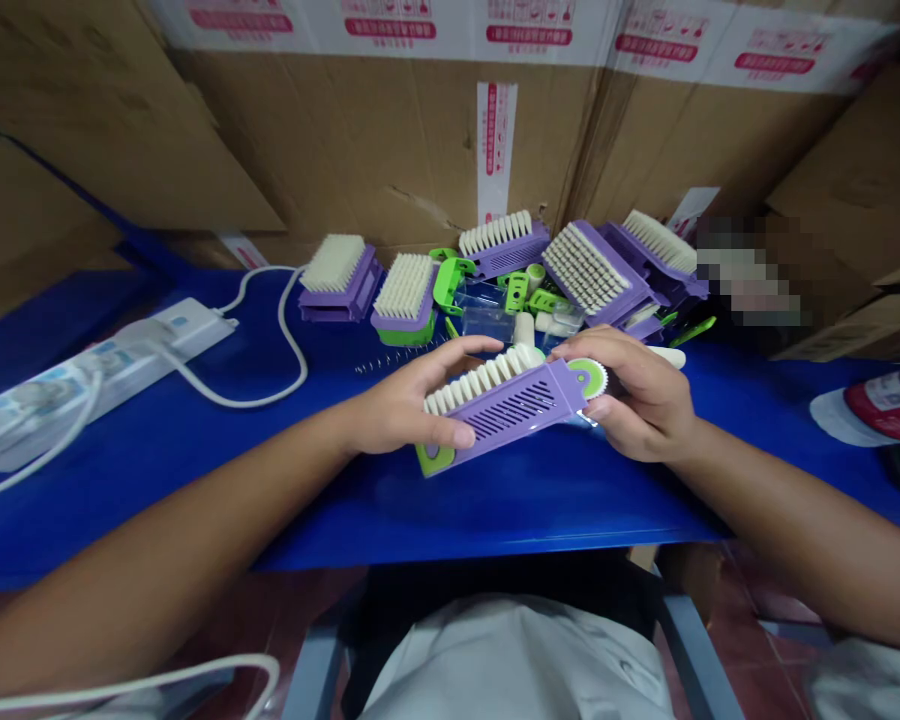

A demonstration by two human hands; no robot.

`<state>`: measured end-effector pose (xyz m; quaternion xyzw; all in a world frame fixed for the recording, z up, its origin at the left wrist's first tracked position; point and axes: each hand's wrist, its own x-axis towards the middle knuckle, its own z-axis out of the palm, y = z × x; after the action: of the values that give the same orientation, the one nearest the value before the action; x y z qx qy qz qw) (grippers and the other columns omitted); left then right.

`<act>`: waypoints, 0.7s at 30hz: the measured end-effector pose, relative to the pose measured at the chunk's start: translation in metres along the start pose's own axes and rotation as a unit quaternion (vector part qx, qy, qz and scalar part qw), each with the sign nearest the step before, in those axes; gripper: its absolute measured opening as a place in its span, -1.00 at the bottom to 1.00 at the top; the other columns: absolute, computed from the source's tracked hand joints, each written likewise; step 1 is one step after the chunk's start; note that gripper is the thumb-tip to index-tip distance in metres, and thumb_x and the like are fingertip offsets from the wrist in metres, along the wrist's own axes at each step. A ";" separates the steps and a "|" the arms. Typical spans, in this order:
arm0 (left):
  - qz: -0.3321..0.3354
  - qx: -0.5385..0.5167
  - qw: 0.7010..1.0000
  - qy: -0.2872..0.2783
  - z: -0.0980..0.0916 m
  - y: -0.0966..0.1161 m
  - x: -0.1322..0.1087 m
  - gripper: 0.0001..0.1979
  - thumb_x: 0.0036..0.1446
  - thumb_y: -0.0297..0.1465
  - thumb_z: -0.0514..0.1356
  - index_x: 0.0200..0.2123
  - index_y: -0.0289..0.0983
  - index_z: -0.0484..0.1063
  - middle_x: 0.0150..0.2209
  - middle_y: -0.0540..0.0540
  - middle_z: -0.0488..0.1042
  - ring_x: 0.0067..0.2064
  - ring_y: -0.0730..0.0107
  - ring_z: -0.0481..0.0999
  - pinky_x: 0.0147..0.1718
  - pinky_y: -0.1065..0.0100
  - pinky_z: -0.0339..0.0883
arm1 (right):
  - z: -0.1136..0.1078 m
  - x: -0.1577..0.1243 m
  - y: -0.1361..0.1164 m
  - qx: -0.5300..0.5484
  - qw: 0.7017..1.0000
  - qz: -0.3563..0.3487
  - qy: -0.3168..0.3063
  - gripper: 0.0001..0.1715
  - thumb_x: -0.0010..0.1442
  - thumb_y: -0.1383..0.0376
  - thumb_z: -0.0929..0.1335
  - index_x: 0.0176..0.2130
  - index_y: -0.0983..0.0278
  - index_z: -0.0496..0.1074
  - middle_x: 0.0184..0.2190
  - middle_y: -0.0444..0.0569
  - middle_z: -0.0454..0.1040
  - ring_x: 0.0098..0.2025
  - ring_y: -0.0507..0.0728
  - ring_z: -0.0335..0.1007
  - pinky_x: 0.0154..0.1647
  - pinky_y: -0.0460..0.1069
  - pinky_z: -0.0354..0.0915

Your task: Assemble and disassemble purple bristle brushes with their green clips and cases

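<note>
And here we were at the desk [495, 510], with a purple brush [506, 405] held up just above its blue top, right in the middle of the action! The work in hand was this one brush, lying at a slant across both hands, its white bristles [480, 380] facing the far side. The left hand [412, 400] had it from the left, those fingers [457, 350] curled closed around the body and clamped on it. The right hand [630, 395] gripped the right end, its fingers [592, 350] together on the brush just beside a round green-and-white disc [589, 378]. A green end piece [435, 458] showed at the brush's lower left corner.

Just beyond the hands, we had a crowded heap: more purple brushes, one [403, 298] on a green base and another [585, 268] lying tilted, with green clips [450, 280] and clear plastic pieces [484, 310] among them. A small metal spring [401, 358] lay on the desk near the left hand. Over on the left ran a white power strip [135, 350] and its cable [270, 340], while cardboard boxes [390, 130] walled off the far side!
</note>
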<state>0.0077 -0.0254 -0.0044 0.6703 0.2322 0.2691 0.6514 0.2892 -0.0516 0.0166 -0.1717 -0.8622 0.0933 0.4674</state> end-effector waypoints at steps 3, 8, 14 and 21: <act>0.005 0.001 1.000 -0.019 0.003 0.001 0.000 -0.09 -0.07 -0.18 0.54 0.32 -0.12 0.26 0.25 -0.19 0.42 0.27 -0.12 0.44 0.19 -0.02 0.40 | 0.002 0.000 -0.002 0.011 1.000 0.017 0.010 -0.57 0.43 0.13 0.35 0.18 0.28 0.47 -0.06 0.10 0.62 -0.09 0.16 0.56 -0.02 0.02 0.46; 0.011 0.036 0.998 -0.050 0.007 0.002 0.000 -0.03 -0.06 -0.11 0.53 0.36 -0.14 0.21 0.29 -0.21 0.40 0.31 -0.13 0.41 0.28 -0.08 0.33 | 0.004 -0.001 -0.005 0.017 0.999 0.041 0.025 -0.58 0.44 0.15 0.33 0.19 0.24 0.48 -0.08 0.05 0.61 -0.15 0.15 0.53 -0.10 0.03 0.45; 0.045 0.088 0.992 -0.084 0.009 0.000 0.000 0.06 -0.12 -0.09 0.56 0.40 -0.14 0.17 0.36 -0.26 0.34 0.36 -0.18 0.37 0.34 -0.14 0.28 | 0.007 0.000 -0.013 0.016 0.998 0.042 0.049 -0.59 0.43 0.17 0.32 0.17 0.25 0.49 -0.11 0.03 0.60 -0.16 0.15 0.52 -0.13 0.03 0.45; 0.103 0.180 0.977 -0.053 0.016 -0.011 0.000 0.18 -0.17 -0.08 0.57 0.45 -0.11 0.09 0.39 -0.28 0.31 0.35 -0.23 0.38 0.36 -0.23 0.23 | 0.013 0.007 -0.022 0.027 0.993 0.046 0.110 -0.70 0.43 0.20 0.32 -0.01 0.25 0.60 -0.24 0.02 0.60 -0.23 0.12 0.53 -0.19 0.02 0.49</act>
<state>0.0184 -0.0369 -0.0150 0.8101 0.1712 0.2529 0.5004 0.2697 -0.0694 0.0219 -0.2076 -0.7939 0.1180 0.5592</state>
